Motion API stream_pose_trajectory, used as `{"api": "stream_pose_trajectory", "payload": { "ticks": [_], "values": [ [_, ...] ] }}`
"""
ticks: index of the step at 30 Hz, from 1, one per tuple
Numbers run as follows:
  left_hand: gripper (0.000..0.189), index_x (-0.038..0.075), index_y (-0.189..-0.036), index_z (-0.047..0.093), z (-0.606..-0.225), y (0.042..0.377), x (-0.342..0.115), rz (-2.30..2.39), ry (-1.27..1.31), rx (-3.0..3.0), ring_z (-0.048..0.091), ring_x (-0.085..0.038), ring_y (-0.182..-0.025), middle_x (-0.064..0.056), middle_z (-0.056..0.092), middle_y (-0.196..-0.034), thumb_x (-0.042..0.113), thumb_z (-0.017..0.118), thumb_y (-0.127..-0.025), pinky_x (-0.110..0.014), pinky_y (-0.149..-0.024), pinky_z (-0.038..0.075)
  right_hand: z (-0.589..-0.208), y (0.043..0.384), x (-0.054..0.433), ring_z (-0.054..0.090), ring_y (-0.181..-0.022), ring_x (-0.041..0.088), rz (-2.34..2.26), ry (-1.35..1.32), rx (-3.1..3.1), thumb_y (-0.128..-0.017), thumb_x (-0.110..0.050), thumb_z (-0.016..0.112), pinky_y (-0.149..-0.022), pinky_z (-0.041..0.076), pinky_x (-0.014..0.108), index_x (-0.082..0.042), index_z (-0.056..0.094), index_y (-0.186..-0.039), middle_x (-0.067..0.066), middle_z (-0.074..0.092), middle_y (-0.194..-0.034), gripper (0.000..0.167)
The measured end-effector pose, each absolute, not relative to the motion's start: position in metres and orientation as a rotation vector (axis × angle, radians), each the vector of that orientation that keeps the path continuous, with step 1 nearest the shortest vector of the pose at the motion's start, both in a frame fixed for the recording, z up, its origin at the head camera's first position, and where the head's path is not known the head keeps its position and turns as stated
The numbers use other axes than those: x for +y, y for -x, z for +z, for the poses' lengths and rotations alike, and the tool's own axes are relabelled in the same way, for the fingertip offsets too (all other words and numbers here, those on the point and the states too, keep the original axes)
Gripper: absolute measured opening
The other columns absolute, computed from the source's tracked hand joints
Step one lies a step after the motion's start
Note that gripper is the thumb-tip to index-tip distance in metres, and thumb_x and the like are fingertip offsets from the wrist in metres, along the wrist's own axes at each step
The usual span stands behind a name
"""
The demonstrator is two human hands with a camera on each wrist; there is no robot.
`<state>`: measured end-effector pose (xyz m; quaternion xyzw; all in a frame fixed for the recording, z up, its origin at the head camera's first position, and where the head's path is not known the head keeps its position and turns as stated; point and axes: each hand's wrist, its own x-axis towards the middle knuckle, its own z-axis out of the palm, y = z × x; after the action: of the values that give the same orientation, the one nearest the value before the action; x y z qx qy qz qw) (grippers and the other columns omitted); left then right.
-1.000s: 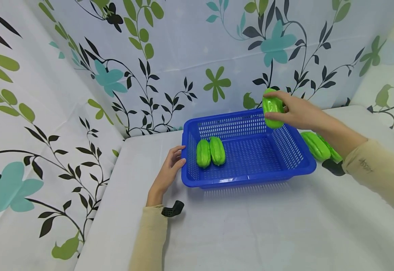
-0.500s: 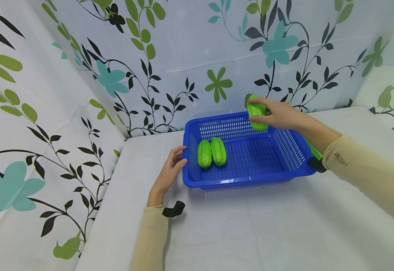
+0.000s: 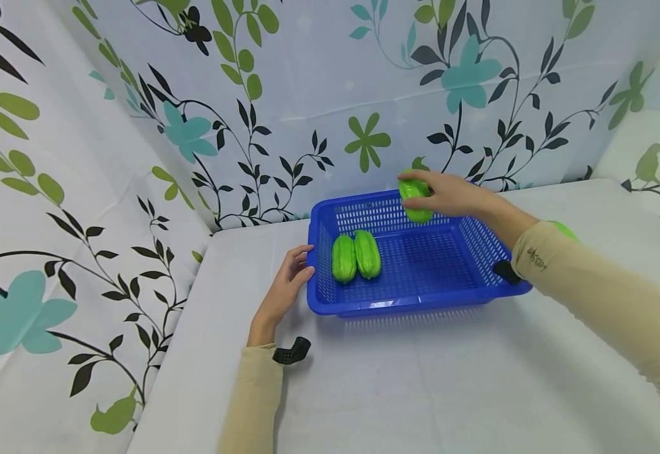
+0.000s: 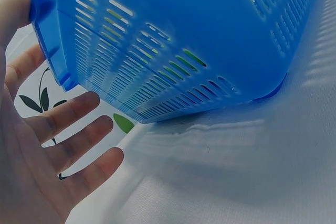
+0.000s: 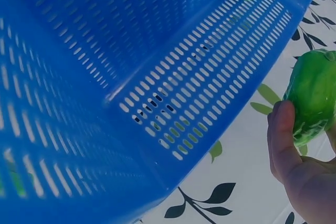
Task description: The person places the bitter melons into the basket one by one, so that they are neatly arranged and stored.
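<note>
My right hand (image 3: 452,194) grips a green ridged vegetable (image 3: 418,215), long and glossy like a cucumber, above the back part of a blue plastic basket (image 3: 415,301). In the right wrist view, the vegetable (image 5: 313,90) sits between thumb and fingers, apart from the basket wall. Two similar vegetables, a left one (image 3: 344,258) and a right one (image 3: 367,254), lie side by side at the basket's left end. My left hand (image 3: 282,291) touches the left rim, its lower fingers (image 4: 86,171) loosely extended off the wall in the left wrist view.
Another green piece (image 3: 564,230) peeks out behind my right sleeve on the table, mostly hidden. A white cloth covers the table (image 3: 364,384). A leaf-printed curtain (image 3: 318,75) hangs right behind the basket.
My right hand has carried the green vegetable leftward and slightly down, from above the basket's right end toward its middle. The left hand and basket have stayed put.
</note>
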<state>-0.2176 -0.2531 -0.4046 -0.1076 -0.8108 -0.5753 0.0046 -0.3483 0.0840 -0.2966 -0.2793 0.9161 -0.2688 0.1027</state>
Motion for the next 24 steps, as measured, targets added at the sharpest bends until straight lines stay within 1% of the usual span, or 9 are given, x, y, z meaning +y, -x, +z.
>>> {"api": "stream_pose_trajectory", "payload": {
  "ticks": [5,10,14,18,21,24],
  "values": [
    [0.049,0.010,-0.148,0.033,-0.405,0.218,-0.253,-1.801,0.341,-2.537,0.035,-0.040,-0.137,-0.025,0.037,-0.147,0.020,0.049,-0.102,-0.058,-0.111,0.026,-0.302,0.354,0.077,0.054,-0.105,0.036,-0.794,0.854,2.686,-0.097,-0.037,0.059,-0.087,0.046,0.053,-0.016,0.035,-0.151,0.021,0.055,-0.126,0.062],
    [0.049,0.009,-0.148,0.033,-0.405,0.218,-0.253,-1.806,0.338,-2.536,0.035,-0.039,-0.137,-0.025,0.038,-0.147,0.020,0.048,-0.102,-0.059,-0.111,0.026,-0.309,0.358,0.068,0.054,-0.105,0.035,-0.787,0.855,2.663,-0.097,-0.034,0.059,-0.089,0.045,0.053,-0.017,0.035,-0.151,0.019,0.057,-0.124,0.061],
    [0.049,0.011,-0.148,0.034,-0.405,0.218,-0.253,-1.800,0.332,-2.536,0.036,-0.038,-0.136,-0.024,0.038,-0.146,0.021,0.049,-0.102,-0.057,-0.111,0.027,-0.315,0.359,0.062,0.052,-0.115,0.038,-0.750,0.854,2.626,-0.098,-0.033,0.059,-0.094,0.043,0.056,-0.017,0.035,-0.151,0.020,0.052,-0.134,0.061],
    [0.049,0.012,-0.148,0.034,-0.405,0.218,-0.253,-1.804,0.329,-2.539,0.036,-0.038,-0.137,-0.024,0.038,-0.146,0.021,0.049,-0.102,-0.057,-0.111,0.028,-0.320,0.358,0.056,0.042,-0.130,0.044,-0.676,0.870,2.599,-0.099,-0.032,0.058,-0.102,0.037,0.060,-0.016,0.035,-0.152,0.021,0.038,-0.150,0.060],
    [0.049,0.011,-0.148,0.034,-0.405,0.218,-0.254,-1.804,0.327,-2.541,0.036,-0.039,-0.137,-0.024,0.038,-0.146,0.021,0.049,-0.102,-0.058,-0.111,0.027,-0.321,0.357,0.052,0.038,-0.134,0.044,-0.637,0.894,2.590,-0.099,-0.029,0.057,-0.105,0.033,0.060,-0.015,0.035,-0.151,0.020,0.032,-0.154,0.058],
    [0.049,0.011,-0.148,0.034,-0.405,0.218,-0.254,-1.803,0.334,-2.541,0.035,-0.038,-0.137,-0.024,0.039,-0.147,0.021,0.049,-0.102,-0.057,-0.112,0.026,-0.322,0.355,0.050,0.040,-0.133,0.045,-0.630,0.911,2.596,-0.099,-0.027,0.058,-0.105,0.034,0.060,-0.015,0.038,-0.150,0.020,0.033,-0.154,0.055]
  ]
}}
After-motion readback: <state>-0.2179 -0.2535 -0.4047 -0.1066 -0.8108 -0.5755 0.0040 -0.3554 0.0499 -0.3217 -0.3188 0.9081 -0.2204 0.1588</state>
